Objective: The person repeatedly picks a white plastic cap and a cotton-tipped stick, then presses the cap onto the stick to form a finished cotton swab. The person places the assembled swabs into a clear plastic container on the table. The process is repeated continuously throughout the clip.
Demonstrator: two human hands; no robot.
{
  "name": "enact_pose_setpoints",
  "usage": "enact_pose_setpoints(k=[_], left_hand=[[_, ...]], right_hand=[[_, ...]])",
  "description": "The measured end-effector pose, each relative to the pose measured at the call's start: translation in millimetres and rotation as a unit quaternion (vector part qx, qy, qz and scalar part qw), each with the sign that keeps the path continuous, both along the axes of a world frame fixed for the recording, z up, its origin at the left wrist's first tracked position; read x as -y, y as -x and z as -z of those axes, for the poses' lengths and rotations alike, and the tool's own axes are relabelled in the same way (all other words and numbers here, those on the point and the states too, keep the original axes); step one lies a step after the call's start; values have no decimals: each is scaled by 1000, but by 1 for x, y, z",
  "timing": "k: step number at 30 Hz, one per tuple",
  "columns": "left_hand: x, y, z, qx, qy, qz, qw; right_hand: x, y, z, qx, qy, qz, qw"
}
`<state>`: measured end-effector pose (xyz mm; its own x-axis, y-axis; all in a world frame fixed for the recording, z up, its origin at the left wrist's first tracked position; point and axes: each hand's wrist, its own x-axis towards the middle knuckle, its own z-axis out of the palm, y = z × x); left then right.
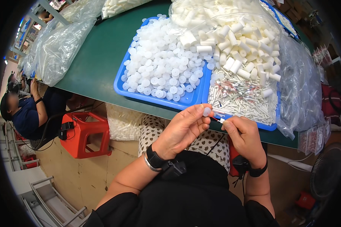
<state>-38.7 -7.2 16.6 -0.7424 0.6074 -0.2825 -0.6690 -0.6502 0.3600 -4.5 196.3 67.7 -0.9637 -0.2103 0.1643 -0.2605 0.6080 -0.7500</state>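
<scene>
Left hand [183, 126] pinching white cap [207, 111], right hand [243, 136] gripping thin tube [220, 120], blue tray [195, 99] ahead

Green worktable [98, 60] w/ dark front edge. Tan floor [83, 178], scuffed. Red stool [88, 138] under table edge, grey metal rack [49, 200] bottom-left. Fan [327, 170] low right. Another person [26, 113] seated far left. Bright light, upper-left bg.

Two trays are placed side by side on the surface [94, 64]: the left tray [122, 87] is filled with round caps [159, 60], the right tray [271, 126] with tubes [242, 99]. A stool [83, 138] is seen on the floor, left of the hands.
</scene>
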Motion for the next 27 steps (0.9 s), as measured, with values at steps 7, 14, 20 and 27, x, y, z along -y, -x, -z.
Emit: enact_pose_setpoints(k=[7,14,20,27], left_hand=[[-3,-1,-5,-33,58,-16,998],[-5,-1,-2,-31,69,-24,997],[-6,-2,-5,-23,72,-28,997],[-12,-8,-1,-18,83,-27,996]], right_hand=[[2,0,3,-41,-22,23,999],[6,2,0,-102,-93,14,990],[5,1,0,-115,-117,31,986],[11,-1,-6,-121,-111,11,986]])
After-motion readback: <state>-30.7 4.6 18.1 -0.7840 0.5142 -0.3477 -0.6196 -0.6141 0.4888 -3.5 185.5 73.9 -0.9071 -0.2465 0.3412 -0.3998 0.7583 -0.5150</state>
